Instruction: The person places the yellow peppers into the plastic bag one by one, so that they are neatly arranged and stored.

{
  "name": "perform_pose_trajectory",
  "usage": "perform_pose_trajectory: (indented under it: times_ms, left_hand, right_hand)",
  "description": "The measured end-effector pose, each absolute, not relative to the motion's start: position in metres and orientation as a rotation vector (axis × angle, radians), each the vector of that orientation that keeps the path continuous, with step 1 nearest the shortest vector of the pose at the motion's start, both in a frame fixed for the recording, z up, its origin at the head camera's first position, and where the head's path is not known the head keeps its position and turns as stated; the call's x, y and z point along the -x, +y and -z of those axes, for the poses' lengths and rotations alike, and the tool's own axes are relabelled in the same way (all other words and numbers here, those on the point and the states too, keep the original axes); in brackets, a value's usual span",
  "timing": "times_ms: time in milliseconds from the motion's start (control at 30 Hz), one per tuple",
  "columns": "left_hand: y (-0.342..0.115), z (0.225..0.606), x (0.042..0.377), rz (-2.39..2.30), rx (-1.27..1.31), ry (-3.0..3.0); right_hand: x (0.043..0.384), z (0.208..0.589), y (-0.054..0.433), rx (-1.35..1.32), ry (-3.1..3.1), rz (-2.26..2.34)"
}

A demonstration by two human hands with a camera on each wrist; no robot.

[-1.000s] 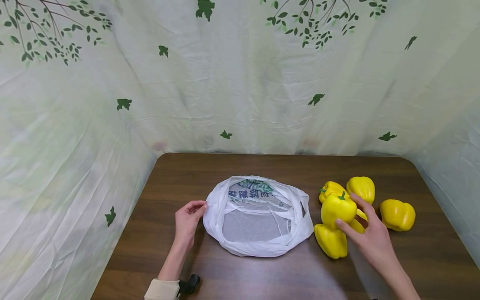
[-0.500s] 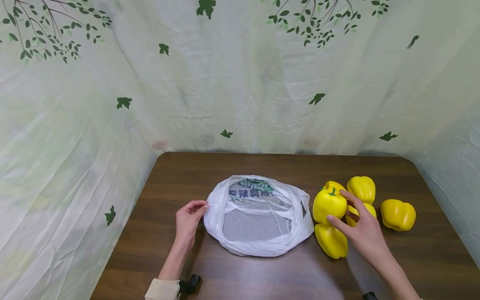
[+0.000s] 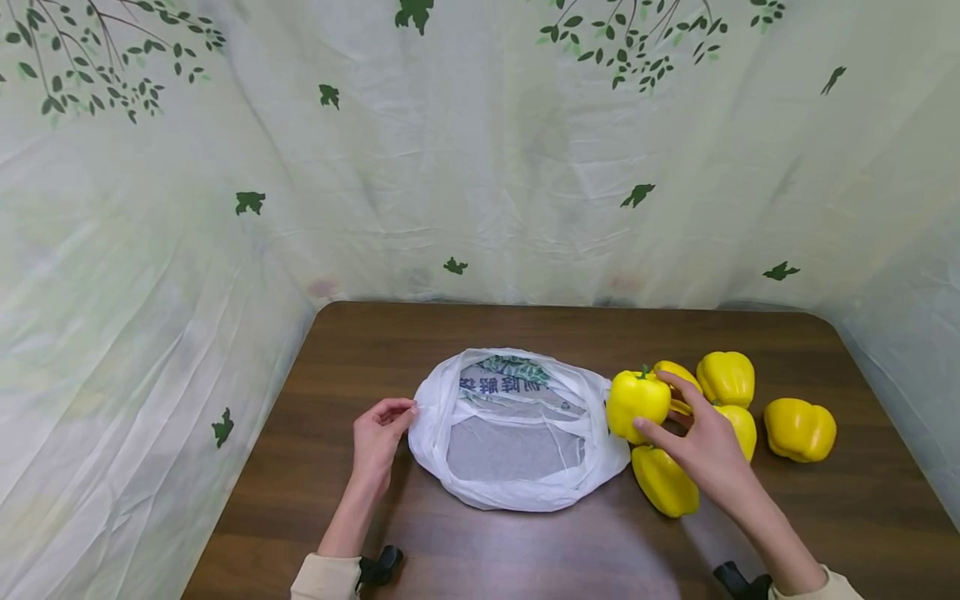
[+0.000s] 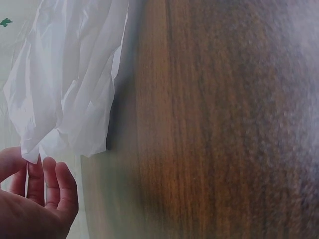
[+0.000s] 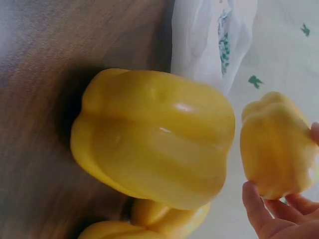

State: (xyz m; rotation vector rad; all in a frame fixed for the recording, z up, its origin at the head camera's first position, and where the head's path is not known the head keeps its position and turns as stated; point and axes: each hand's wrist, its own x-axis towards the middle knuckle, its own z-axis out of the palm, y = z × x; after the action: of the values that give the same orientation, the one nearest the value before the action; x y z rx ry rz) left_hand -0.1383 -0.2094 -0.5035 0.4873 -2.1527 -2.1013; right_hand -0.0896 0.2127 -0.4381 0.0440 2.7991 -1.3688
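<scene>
A white plastic bag with green and dark print stands with its mouth spread, its bottom visible. My left hand pinches the bag's left edge; in the left wrist view the thumb and fingers of that hand hold a corner of the plastic. Beside the bag's right rim, my right hand grips a yellow bell pepper, green stem up. From the right wrist view the held pepper appears raised, between thumb and fingers. A bell pepper lies just below it, against the bag's right side.
Other yellow bell peppers are at the right: one at the back, one partly behind the right hand, and one farther right. Another is mostly hidden. The brown wooden table meets a leaf-printed curtain behind.
My right hand has carried the bell pepper left, from above the other peppers to the bag's right rim. The left hand keeps its hold on the bag's edge.
</scene>
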Motion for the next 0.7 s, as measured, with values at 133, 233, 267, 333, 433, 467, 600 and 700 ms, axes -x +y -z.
perform_pose_trajectory:
  times_ms: [133,233,267,333,433,467,600,700]
  left_hand:
    - [-0.21,0.5,0.139,2.101,-0.494,-2.17]
    - [-0.209,0.5,0.139,2.097,-0.492,-2.175]
    - [-0.21,0.5,0.139,2.095,-0.49,-2.173]
    - [-0.209,0.501,0.138,2.093,-0.484,-2.168]
    - [-0.209,0.504,0.138,2.077,-0.474,-2.162]
    - [-0.209,0.505,0.138,2.072,-0.469,-2.161]
    - [-0.208,0.508,0.138,2.066,-0.45,-2.151]
    - [-0.208,0.509,0.138,2.07,-0.44,-2.144]
  right_hand:
    - [0.094,0.441,0.209,0.009,2.79,1.379]
    - [0.098,0.443,0.207,0.046,2.783,1.385]
    - [0.099,0.443,0.206,0.055,2.78,1.386]
    - [0.102,0.444,0.205,0.077,2.766,1.396]
    - [0.105,0.443,0.203,0.102,2.735,1.405]
    - [0.107,0.442,0.202,0.109,2.726,1.405]
    - [0.112,0.441,0.198,0.156,2.724,1.383]
    - [0.116,0.439,0.195,0.205,2.746,1.361]
